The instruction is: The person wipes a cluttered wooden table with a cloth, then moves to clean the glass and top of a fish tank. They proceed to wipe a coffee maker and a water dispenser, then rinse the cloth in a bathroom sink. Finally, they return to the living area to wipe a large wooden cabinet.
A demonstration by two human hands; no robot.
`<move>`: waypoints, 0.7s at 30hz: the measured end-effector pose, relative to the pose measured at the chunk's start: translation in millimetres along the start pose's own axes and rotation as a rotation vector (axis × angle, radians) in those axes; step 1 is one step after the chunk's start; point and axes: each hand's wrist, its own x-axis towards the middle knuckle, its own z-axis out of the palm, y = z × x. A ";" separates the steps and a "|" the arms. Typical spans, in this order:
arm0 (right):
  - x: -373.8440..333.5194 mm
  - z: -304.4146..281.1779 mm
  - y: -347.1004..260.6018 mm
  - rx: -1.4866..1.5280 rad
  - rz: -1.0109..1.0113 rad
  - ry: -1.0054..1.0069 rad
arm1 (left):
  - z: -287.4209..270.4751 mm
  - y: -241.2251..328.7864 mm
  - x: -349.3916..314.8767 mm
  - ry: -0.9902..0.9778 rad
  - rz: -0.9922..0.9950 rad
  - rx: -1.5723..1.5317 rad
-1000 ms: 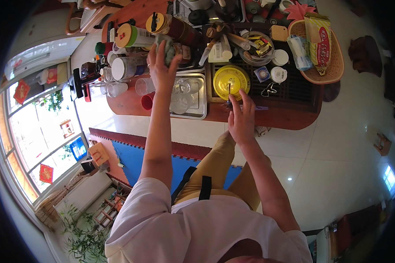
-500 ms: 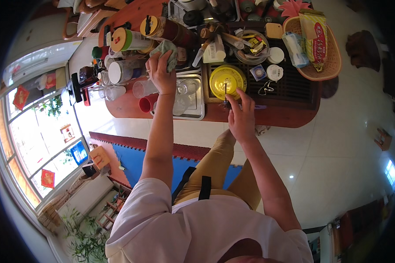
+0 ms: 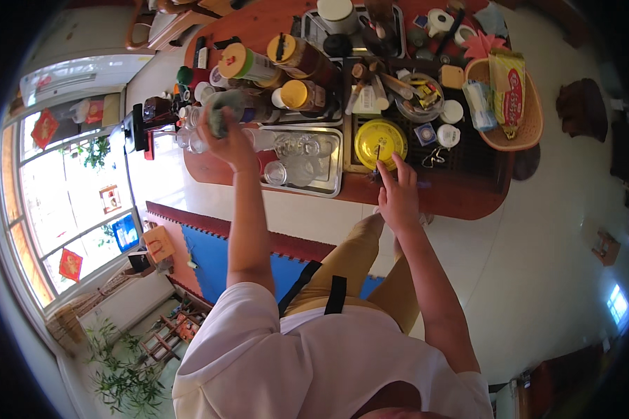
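Right hand (image 3: 400, 202) nearest, at the near edge of the yellow round tin (image 3: 386, 135); fingers extended, a slim dark piece by the tips. Cannot tell whether it is pinched; the pose suggests light steadying.

Left of the tin: metal tray (image 3: 337, 162), its raised rim probably there to corral the clear glasses (image 3: 302, 170).

Well left of the tin, slightly beyond: left hand (image 3: 229, 146), fingers curled round a grey-green cloth (image 3: 220, 122), blurred; bunched, presumably, so one hand can manage it.

Beyond, left of the tin: yellow-lidded jar (image 3: 303, 96), upright, lid on, likely protecting contents.
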 end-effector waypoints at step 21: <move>-2.0 1.6 3.3 -0.109 -0.020 -0.046 | -18.1 -100.1 36.5 -0.279 0.234 0.421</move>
